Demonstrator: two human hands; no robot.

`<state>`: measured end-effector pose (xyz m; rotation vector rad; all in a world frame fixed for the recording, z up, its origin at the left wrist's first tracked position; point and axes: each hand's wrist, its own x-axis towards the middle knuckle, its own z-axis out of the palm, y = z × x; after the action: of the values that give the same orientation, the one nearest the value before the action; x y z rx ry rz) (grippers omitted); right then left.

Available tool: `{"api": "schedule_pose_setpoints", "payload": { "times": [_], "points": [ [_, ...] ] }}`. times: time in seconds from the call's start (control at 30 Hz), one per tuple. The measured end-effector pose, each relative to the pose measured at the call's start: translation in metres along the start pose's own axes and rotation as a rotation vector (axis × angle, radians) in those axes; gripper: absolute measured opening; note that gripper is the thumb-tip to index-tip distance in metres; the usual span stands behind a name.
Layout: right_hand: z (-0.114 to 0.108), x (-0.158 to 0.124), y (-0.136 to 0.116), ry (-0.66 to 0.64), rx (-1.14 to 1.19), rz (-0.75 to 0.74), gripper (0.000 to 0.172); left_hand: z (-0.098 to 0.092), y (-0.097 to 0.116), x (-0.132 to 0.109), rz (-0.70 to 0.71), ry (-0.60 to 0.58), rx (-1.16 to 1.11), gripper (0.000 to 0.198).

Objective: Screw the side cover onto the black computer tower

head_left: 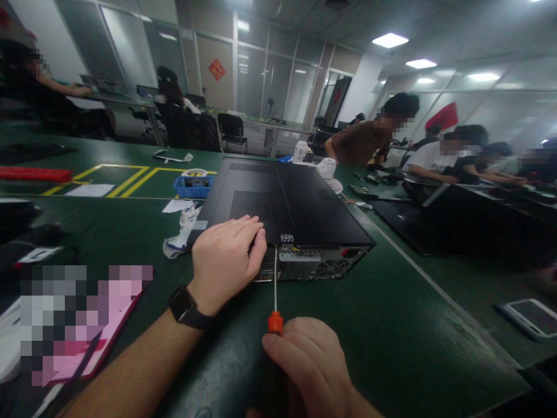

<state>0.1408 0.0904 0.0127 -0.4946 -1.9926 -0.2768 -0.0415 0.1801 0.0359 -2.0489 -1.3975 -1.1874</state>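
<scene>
Right hand (311, 357) around screwdriver (275, 322), tip near illegible label (287, 238) on black case (285, 203)

On the green counter (391, 325), the left hand (227, 252) lies over the near edge of a black computer case (304, 197), while the nearer right hand (311, 357) grips a screwdriver (275, 290) reaching the case's near panel (307, 267), with a blue bin (191, 191) to the left.
</scene>
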Motion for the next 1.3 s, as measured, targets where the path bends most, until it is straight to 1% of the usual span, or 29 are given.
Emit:
{"api": "schedule_pose_setpoints", "payload": {
  "times": [0.07, 0.13, 0.17, 0.2, 0.23, 0.3, 0.33, 0.37, 0.4, 0.47, 0.53, 0.57, 0.63, 0.67, 0.7, 0.73, 0.8, 0.83, 0.9, 0.93, 1.0, 1.07, 1.17, 1.2, 1.27, 1.3],
  "points": [
    [0.003, -0.001, 0.001, -0.012, 0.005, -0.007, 0.041, 0.0, 0.0, 0.0, -0.001, -0.004, 0.001, 0.026],
    [0.01, -0.004, 0.004, 0.004, 0.017, -0.03, 0.047, 0.001, -0.001, -0.001, -0.003, -0.014, 0.002, 0.026],
    [0.014, -0.006, 0.005, 0.046, 0.03, -0.022, 0.052, 0.001, -0.001, -0.001, -0.004, -0.018, 0.002, 0.026],
    [0.017, -0.008, 0.007, 0.168, 0.031, -0.032, 0.055, 0.002, -0.001, -0.001, -0.004, -0.02, 0.003, 0.026],
    [0.018, -0.01, 0.009, 0.205, 0.031, -0.004, 0.053, 0.002, -0.002, -0.002, -0.004, -0.022, 0.004, 0.026],
    [0.014, -0.013, 0.011, 0.103, 0.07, 0.009, 0.049, 0.002, -0.002, -0.002, -0.004, -0.023, 0.004, 0.026],
    [0.009, -0.013, 0.011, -0.022, 0.071, 0.022, 0.05, 0.002, -0.002, -0.002, -0.005, -0.025, 0.004, 0.026],
    [0.004, -0.012, 0.011, -0.071, 0.054, -0.006, 0.051, 0.002, -0.003, -0.002, -0.007, -0.029, 0.006, 0.026],
    [-0.002, -0.011, 0.01, -0.106, 0.032, -0.002, 0.053, 0.002, -0.003, -0.002, -0.008, -0.031, 0.007, 0.026],
    [-0.008, -0.009, 0.008, -0.147, 0.023, -0.002, 0.049, 0.002, -0.003, -0.002, -0.007, -0.03, 0.007, 0.026],
    [-0.005, -0.006, 0.007, -0.152, 0.063, 0.003, 0.043, 0.001, -0.002, -0.001, 0.0, -0.021, 0.007, 0.026],
    [-0.001, -0.005, 0.007, -0.132, 0.095, 0.007, 0.042, 0.001, -0.001, -0.001, 0.005, -0.011, 0.008, 0.026],
    [0.007, -0.003, 0.009, -0.043, 0.146, 0.011, 0.037, 0.0, 0.0, -0.001, 0.016, 0.009, 0.015, 0.026],
    [0.01, -0.002, 0.009, 0.033, 0.15, 0.016, 0.034, 0.0, 0.0, 0.0, 0.02, 0.018, 0.018, 0.025],
    [0.012, -0.001, 0.01, 0.024, 0.151, 0.01, 0.033, 0.0, 0.0, 0.0, 0.022, 0.024, 0.019, 0.025],
    [0.012, -0.001, 0.01, -0.037, 0.146, 0.015, 0.031, 0.0, 0.0, 0.0, 0.023, 0.024, 0.019, 0.025],
    [0.008, -0.001, 0.009, -0.072, 0.134, -0.005, 0.033, 0.001, -0.001, -0.001, 0.02, 0.017, 0.018, 0.025],
    [0.006, -0.002, 0.008, -0.069, 0.122, -0.02, 0.035, 0.001, -0.001, -0.001, 0.019, 0.015, 0.018, 0.024],
    [0.004, -0.005, 0.008, -0.037, 0.095, -0.027, 0.038, 0.002, -0.002, -0.001, 0.022, 0.014, 0.017, 0.024],
    [0.005, -0.007, 0.008, -0.027, 0.089, -0.012, 0.037, 0.002, -0.002, -0.001, 0.024, 0.017, 0.016, 0.024],
    [0.01, -0.011, 0.01, -0.005, 0.094, 0.031, 0.031, 0.001, -0.001, 0.0, 0.028, 0.023, 0.017, 0.024],
    [0.016, -0.013, 0.012, 0.05, 0.093, 0.064, 0.027, 0.001, 0.0, 0.001, 0.032, 0.027, 0.019, 0.024],
    [0.017, -0.011, 0.011, 0.134, 0.076, 0.029, 0.025, 0.0, 0.0, 0.001, 0.034, 0.03, 0.015, 0.023],
    [0.015, -0.009, 0.011, 0.112, 0.064, -0.002, 0.03, 0.0, 0.0, 0.001, 0.032, 0.028, 0.013, 0.023],
    [0.009, -0.005, 0.009, -0.04, 0.055, -0.019, 0.038, 0.001, 0.0, 0.001, 0.028, 0.019, 0.012, 0.023],
    [0.007, -0.004, 0.008, -0.064, 0.062, -0.02, 0.039, 0.001, 0.0, 0.0, 0.027, 0.017, 0.012, 0.023]
  ]
}}
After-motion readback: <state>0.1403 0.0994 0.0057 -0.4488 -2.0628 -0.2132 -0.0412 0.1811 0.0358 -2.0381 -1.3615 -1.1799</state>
